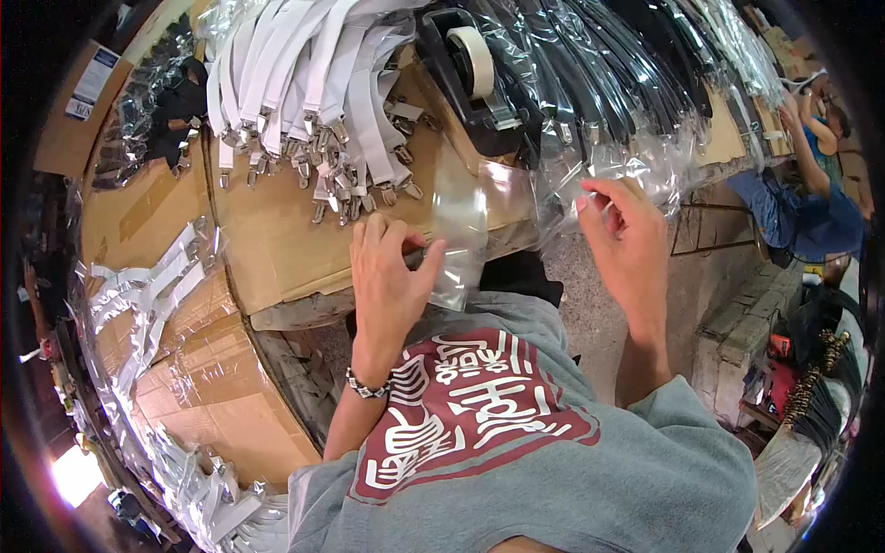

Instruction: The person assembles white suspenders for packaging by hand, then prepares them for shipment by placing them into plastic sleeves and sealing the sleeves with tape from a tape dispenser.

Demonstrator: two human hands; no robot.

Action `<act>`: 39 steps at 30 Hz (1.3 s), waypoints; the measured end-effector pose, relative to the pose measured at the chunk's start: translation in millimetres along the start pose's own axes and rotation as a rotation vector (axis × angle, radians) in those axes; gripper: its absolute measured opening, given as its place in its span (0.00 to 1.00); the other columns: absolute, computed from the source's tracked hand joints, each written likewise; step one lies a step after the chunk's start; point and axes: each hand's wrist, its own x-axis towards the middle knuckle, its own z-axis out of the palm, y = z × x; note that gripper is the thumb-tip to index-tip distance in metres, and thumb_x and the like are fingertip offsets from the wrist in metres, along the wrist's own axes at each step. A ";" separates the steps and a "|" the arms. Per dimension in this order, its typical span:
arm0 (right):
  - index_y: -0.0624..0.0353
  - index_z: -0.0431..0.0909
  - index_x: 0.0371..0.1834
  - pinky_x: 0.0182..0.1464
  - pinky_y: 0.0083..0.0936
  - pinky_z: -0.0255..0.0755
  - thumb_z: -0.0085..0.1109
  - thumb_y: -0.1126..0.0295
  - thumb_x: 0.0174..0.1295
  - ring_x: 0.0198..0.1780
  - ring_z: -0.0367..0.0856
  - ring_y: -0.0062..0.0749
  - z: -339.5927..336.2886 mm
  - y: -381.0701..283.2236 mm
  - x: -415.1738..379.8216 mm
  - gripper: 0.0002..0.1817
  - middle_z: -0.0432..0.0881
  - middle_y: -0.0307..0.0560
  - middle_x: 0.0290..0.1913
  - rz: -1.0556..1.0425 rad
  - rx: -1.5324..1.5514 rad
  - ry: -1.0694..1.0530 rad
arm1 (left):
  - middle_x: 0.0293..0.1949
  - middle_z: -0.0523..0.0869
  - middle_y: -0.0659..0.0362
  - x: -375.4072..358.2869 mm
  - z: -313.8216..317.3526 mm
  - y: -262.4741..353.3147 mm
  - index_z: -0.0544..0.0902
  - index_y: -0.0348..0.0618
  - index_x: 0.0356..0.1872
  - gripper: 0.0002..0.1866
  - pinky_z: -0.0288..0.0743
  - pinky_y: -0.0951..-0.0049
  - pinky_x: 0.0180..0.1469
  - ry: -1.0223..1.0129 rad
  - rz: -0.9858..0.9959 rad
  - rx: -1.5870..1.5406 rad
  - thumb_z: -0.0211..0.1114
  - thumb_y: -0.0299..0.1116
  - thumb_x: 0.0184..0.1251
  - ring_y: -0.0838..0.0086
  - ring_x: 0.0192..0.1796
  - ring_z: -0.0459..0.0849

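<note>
My left hand (392,267) is over the front edge of the cardboard-covered table, fingers bent and thumb apart. Beside its thumb lies a clear plastic sleeve (461,221), which hangs over the table edge. My right hand (630,240) is raised at the right, with thumb and index finger brought together near shiny clear plastic. What sits between those fingertips is too fine to make out. White elastic straps with metal clips, like suspenders (318,78), are piled beyond my left hand. A black tape dispenser (461,101) with a tape roll (475,63) stands between the piles.
Black straps in clear plastic (608,69) lie at the back right. More white straps (152,281) rest on cardboard at the left, with black ones (175,111) behind. Another person (816,157) is at the far right. Several bundled goods (816,396) stand at the lower right.
</note>
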 end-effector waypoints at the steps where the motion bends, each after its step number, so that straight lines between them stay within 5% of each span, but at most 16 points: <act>1: 0.61 0.84 0.45 0.33 0.30 0.72 0.65 0.67 0.65 0.29 0.77 0.34 2.0 -2.3 -0.7 0.11 0.80 0.47 0.34 -0.015 0.032 0.012 | 0.36 0.76 0.53 1.7 -0.4 -1.9 0.80 0.37 0.31 0.11 0.69 0.58 0.51 -0.003 -0.001 -0.033 0.74 0.32 0.57 0.57 0.46 0.74; 5: 0.61 0.83 0.44 0.32 0.29 0.71 0.65 0.68 0.65 0.27 0.76 0.32 10.7 -7.0 -7.7 0.10 0.80 0.46 0.32 -0.081 0.119 -0.002 | 0.36 0.76 0.52 1.1 4.8 -9.1 0.80 0.37 0.30 0.10 0.69 0.59 0.51 -0.004 -0.062 -0.085 0.73 0.30 0.57 0.57 0.46 0.74; 12: 0.63 0.84 0.44 0.31 0.27 0.73 0.65 0.70 0.66 0.26 0.79 0.32 38.8 -23.1 -34.9 0.09 0.83 0.47 0.32 -0.198 0.334 -0.320 | 0.35 0.76 0.53 -0.2 2.1 8.8 0.80 0.36 0.30 0.13 0.70 0.60 0.49 0.021 -0.024 0.097 0.75 0.34 0.57 0.58 0.44 0.74; 15: 0.62 0.82 0.40 0.35 0.37 0.77 0.63 0.67 0.66 0.31 0.85 0.43 49.7 -24.2 -42.0 0.08 0.83 0.51 0.33 -0.254 0.342 -0.373 | 0.37 0.76 0.53 0.7 2.2 5.0 0.80 0.37 0.29 0.13 0.69 0.59 0.50 0.016 -0.043 0.043 0.75 0.34 0.57 0.57 0.45 0.74; 22: 0.63 0.82 0.37 0.37 0.43 0.77 0.62 0.64 0.66 0.33 0.85 0.51 59.4 -28.7 -38.9 0.11 0.84 0.55 0.31 -0.231 0.272 -0.387 | 0.37 0.77 0.53 1.9 4.0 0.9 0.81 0.37 0.28 0.11 0.68 0.58 0.53 -0.014 -0.134 -0.019 0.74 0.32 0.57 0.57 0.46 0.74; 28: 0.65 0.82 0.35 0.35 0.45 0.76 0.62 0.59 0.66 0.30 0.85 0.55 69.0 -26.5 -33.7 0.16 0.83 0.59 0.25 -0.031 0.227 -0.394 | 0.31 0.79 0.60 5.3 2.0 -11.2 0.83 0.35 0.29 0.09 0.71 0.74 0.38 -0.016 -0.140 -0.154 0.74 0.30 0.61 0.73 0.35 0.77; 30: 0.66 0.82 0.34 0.34 0.44 0.76 0.62 0.58 0.67 0.29 0.84 0.56 70.9 -29.9 -29.8 0.18 0.83 0.59 0.24 0.012 0.297 -0.345 | 0.30 0.82 0.62 9.7 -3.8 -8.3 0.84 0.35 0.30 0.08 0.70 0.78 0.35 -0.097 -0.292 -0.361 0.73 0.29 0.63 0.79 0.31 0.77; 33: 0.68 0.82 0.35 0.32 0.40 0.76 0.63 0.54 0.68 0.26 0.84 0.52 74.8 -30.3 -25.6 0.22 0.82 0.59 0.23 0.060 0.376 -0.364 | 0.29 0.85 0.64 18.4 -9.9 -3.7 0.85 0.36 0.33 0.06 0.68 0.82 0.32 -0.180 -0.445 -0.709 0.72 0.28 0.66 0.84 0.28 0.76; 36: 0.68 0.83 0.34 0.28 0.32 0.73 0.65 0.53 0.68 0.23 0.81 0.35 73.6 -34.1 -20.7 0.23 0.81 0.50 0.21 0.263 0.473 -0.502 | 0.30 0.86 0.64 27.3 -11.8 4.4 0.85 0.36 0.35 0.05 0.69 0.83 0.33 -0.221 -0.484 -0.914 0.72 0.27 0.66 0.85 0.29 0.77; 39: 0.63 0.84 0.31 0.20 0.17 0.59 0.63 0.58 0.72 0.20 0.70 0.12 83.5 -31.0 -20.3 0.18 0.78 0.33 0.22 0.487 0.913 -0.471 | 0.31 0.86 0.63 30.4 -8.0 4.4 0.85 0.35 0.39 0.06 0.70 0.84 0.35 -0.217 -0.452 -0.970 0.72 0.26 0.66 0.85 0.31 0.79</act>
